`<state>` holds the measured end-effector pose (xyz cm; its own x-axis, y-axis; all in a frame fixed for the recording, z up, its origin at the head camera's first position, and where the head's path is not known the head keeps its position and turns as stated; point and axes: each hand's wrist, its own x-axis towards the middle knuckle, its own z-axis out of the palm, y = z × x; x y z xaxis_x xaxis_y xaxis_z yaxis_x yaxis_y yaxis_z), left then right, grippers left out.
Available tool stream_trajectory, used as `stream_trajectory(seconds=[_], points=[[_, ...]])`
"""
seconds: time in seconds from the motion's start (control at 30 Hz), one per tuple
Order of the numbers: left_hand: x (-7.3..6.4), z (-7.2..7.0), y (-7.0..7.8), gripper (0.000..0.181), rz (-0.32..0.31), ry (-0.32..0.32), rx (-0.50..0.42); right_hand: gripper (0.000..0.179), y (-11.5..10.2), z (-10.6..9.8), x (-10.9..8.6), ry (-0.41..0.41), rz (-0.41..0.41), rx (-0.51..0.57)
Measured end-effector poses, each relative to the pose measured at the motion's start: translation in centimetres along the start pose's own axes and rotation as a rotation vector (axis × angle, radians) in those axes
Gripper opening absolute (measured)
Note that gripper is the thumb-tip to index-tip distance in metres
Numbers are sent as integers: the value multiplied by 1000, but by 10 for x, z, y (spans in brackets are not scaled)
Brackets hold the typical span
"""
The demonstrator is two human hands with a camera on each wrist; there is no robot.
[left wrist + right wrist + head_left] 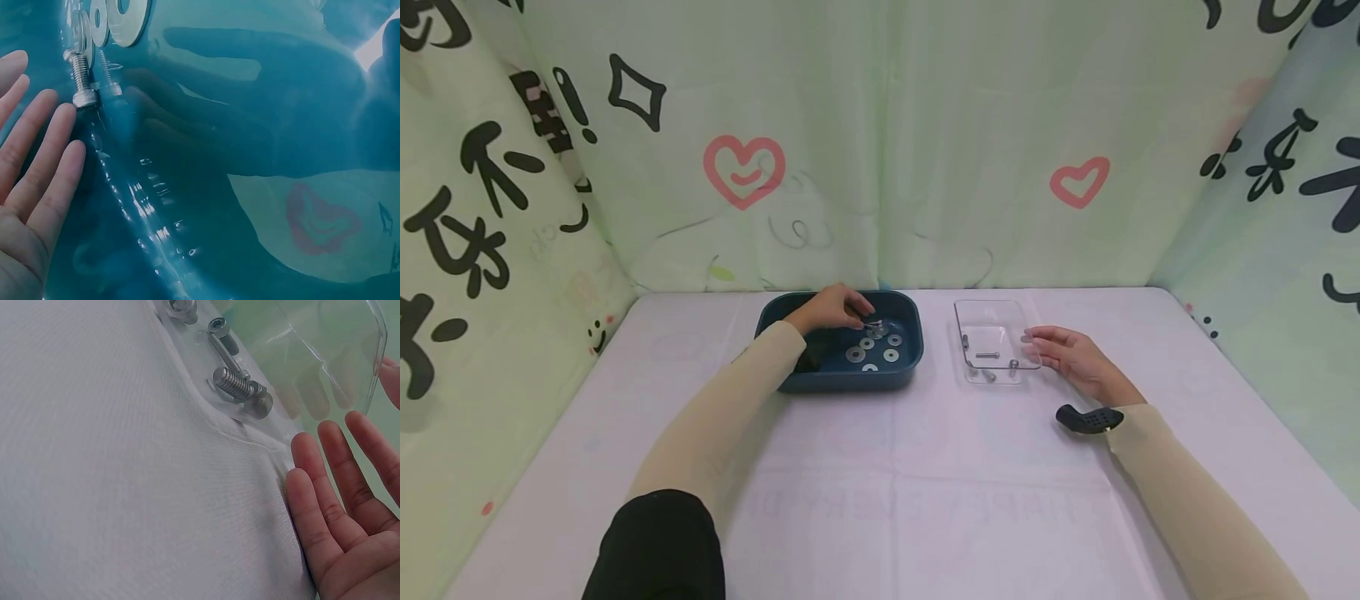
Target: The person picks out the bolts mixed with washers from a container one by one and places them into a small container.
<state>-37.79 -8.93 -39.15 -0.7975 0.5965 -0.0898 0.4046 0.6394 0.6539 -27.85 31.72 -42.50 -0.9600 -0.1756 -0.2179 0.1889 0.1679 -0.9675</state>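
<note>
My left hand (pixel 835 308) reaches over the far-left rim into a dark blue tray (pixel 850 382). In the left wrist view its fingers (pixel 53 125) are extended beside a silver socket-head bolt (pixel 85 81), which lies against several flat washers (pixel 128 22). Nothing shows between the thumb and fingers. At the right, my right hand (pixel 1078 358) rests its nearly straight fingers (pixel 334 450) against the outer side of a clear plastic box (pixel 992 305). Several bolts (pixel 234 381) lie on the floor of that box.
A white cloth (pixel 895 483) covers the table. Printed curtains (pixel 880 150) stand close behind and on both sides. A black wrist strap piece (pixel 1088 419) sticks out from my right sleeve.
</note>
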Motion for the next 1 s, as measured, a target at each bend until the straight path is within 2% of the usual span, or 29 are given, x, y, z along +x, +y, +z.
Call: stream_trajectory(seconds=[0.27, 0.5, 0.67, 0.8, 0.93, 1.0], points=[[2, 1, -7, 33, 15, 0, 18, 19, 2, 0, 1, -1, -5, -1], [1, 0, -8, 33, 13, 7, -16, 19, 2, 1, 1, 0, -12, -14], [3, 2, -9, 33, 7, -10, 0, 14, 1, 1, 1, -10, -16, 17], [5, 3, -12, 33, -15, -31, 18, 19, 1, 1, 2, -2, -1, 7], [7, 2, -13, 30, -7, -52, 9, 24, 0, 2, 2, 8, 1, 1], [6, 1, -13, 28, 17, -53, -4, 25, 0, 2, 2, 8, -2, -2]])
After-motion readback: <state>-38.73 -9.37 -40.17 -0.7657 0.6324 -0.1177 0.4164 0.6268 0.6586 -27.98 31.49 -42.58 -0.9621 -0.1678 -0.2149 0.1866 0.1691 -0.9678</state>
